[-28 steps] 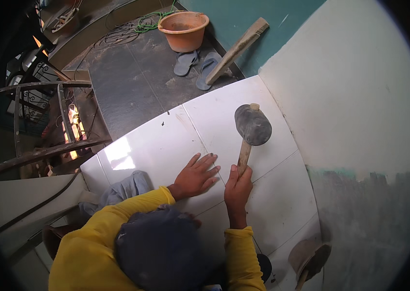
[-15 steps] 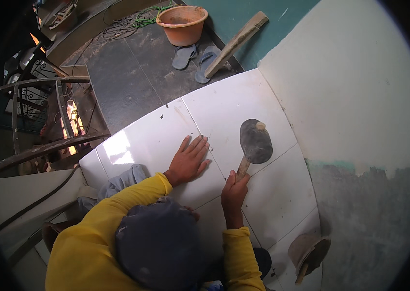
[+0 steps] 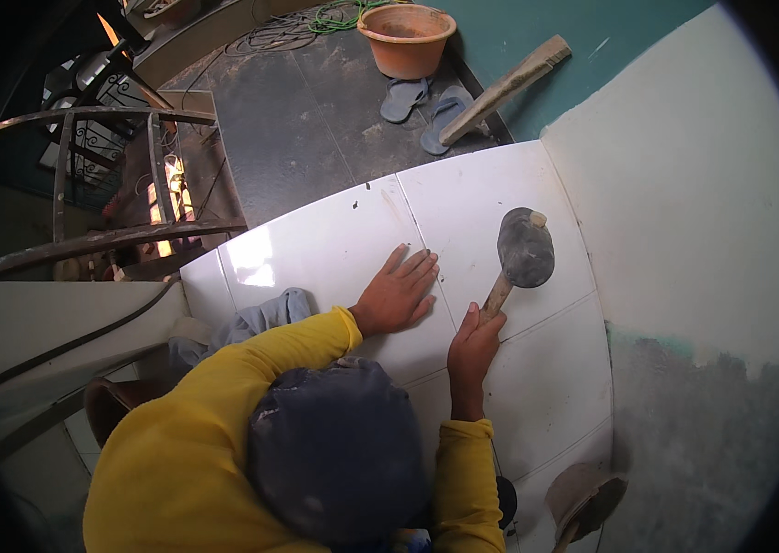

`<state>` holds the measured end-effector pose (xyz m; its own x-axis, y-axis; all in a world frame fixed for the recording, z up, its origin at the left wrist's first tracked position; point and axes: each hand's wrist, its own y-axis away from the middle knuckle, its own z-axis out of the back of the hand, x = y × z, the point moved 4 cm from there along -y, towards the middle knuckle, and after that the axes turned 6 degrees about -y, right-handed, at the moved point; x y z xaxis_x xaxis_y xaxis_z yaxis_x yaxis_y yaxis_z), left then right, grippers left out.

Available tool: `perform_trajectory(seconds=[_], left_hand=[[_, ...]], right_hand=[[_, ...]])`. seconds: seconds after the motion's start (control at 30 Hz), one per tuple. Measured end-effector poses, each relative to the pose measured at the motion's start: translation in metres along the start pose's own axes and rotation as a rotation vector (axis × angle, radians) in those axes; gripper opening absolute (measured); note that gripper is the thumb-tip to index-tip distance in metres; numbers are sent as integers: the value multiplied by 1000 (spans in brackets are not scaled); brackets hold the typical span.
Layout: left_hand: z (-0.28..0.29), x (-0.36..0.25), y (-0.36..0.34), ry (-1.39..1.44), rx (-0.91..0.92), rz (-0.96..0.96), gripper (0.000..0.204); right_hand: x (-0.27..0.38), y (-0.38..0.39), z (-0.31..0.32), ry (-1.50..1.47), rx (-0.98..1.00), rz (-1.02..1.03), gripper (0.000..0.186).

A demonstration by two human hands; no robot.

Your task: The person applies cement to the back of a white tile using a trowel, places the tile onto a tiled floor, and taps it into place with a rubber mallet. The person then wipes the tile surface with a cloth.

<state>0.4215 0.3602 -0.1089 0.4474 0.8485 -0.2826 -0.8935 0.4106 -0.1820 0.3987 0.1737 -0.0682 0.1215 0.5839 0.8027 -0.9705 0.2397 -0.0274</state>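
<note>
Neither of my own hands shows in the head view. Below me bends another person in a yellow long-sleeved top (image 3: 168, 452) and a dark cap (image 3: 339, 452). That person's left hand (image 3: 399, 293) lies flat, fingers spread, on glossy white tiles (image 3: 316, 230). Their right hand (image 3: 472, 355) grips the wooden handle of a rubber mallet (image 3: 526, 249). The mallet's dark head appears over the tiles beyond that hand; I cannot tell whether it touches them. A grey-blue cloth (image 3: 270, 315) lies beside the person's left forearm.
An orange bucket (image 3: 406, 51), sandals (image 3: 403, 99) and a wooden board (image 3: 505, 89) are on dark flooring at the far side. A metal frame (image 3: 62, 175) stands left. At right are a wall (image 3: 703, 184) and a brownish bowl-like container (image 3: 583, 498).
My view has shifted, so most of the scene sits further right. The other person's left hand still rests on the tiles, and their right hand still holds the mallet.
</note>
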Motion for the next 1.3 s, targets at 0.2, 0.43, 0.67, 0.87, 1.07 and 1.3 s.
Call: perform_trajectory(seconds=[0.2, 0.43, 0.67, 0.87, 1.07, 1.3], left_hand=[[-3, -5, -8, 10, 66, -60, 56], [0, -18, -8, -45, 134, -111, 49], [-6, -24, -3, -16, 206, -134, 49], [-16, -59, -3, 55, 244, -318, 48], [-16, -72, -1, -31, 260, -328, 51], [-12, -77, -4, -30, 282, -319, 52]], right_hand=[[-7, 29, 20, 60, 82, -90, 35], [-10, 64, 60, 121, 83, -237, 33], [-50, 61, 103, 11, -134, -180, 34], [-68, 33, 120, 173, -72, -246, 35], [-63, 27, 103, 199, -107, -295, 35], [-63, 17, 94, 100, -177, -103, 35]])
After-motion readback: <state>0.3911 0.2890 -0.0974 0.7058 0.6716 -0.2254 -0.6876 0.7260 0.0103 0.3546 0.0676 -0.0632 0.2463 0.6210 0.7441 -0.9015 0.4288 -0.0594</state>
